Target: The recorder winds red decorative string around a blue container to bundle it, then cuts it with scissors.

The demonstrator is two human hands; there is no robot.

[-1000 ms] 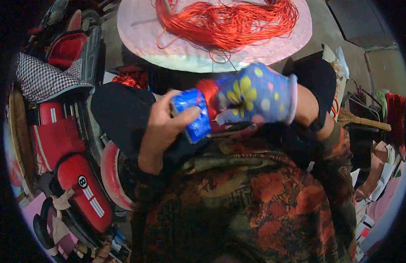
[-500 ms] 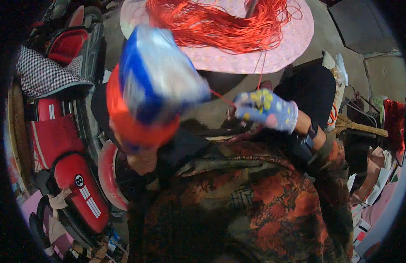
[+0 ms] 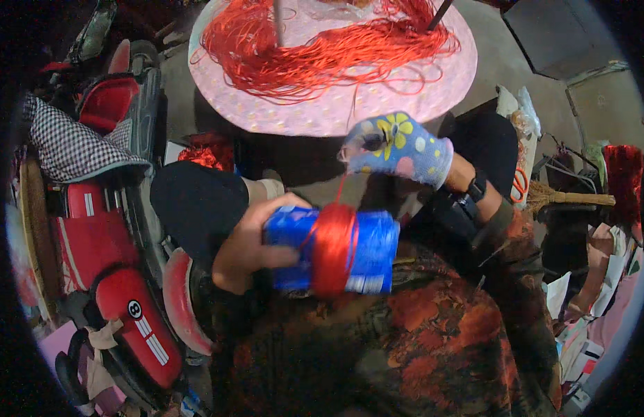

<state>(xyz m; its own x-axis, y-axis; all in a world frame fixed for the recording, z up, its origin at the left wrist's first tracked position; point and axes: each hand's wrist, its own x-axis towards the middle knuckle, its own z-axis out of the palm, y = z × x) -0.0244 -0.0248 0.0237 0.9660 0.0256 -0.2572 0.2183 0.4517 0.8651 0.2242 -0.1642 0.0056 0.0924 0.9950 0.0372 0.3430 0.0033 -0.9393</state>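
My bare left hand [image 3: 245, 243] is wrapped round one end of a blue plastic-wrapped pack [image 3: 377, 247]. A thick band of red cord [image 3: 334, 250] circles the pack's middle. On my right hand [image 3: 400, 147] is a blue-grey glove with flowers and dots. Its curled fingers pinch the strand that runs up from the pack. Beyond my hands, a large loose skein of red cord [image 3: 322, 62] lies on a round pink table [image 3: 287, 121]. A thin strand drops from the skein toward the glove. Slight blur softens the pack and left hand.
Two upright rods, one a metal rod [image 3: 278, 24], stand within the skein. At left is a red and black ride-on vehicle [image 3: 138, 313] with a checked cloth [image 3: 82, 139]. Orange-handled scissors [image 3: 520, 184] and a straw broom [image 3: 568, 198] lie at right.
The pack has swung down and right from the upper left, turning so its wound band faces up. My gloved right hand has shifted slightly up and left, still pinching the cord.
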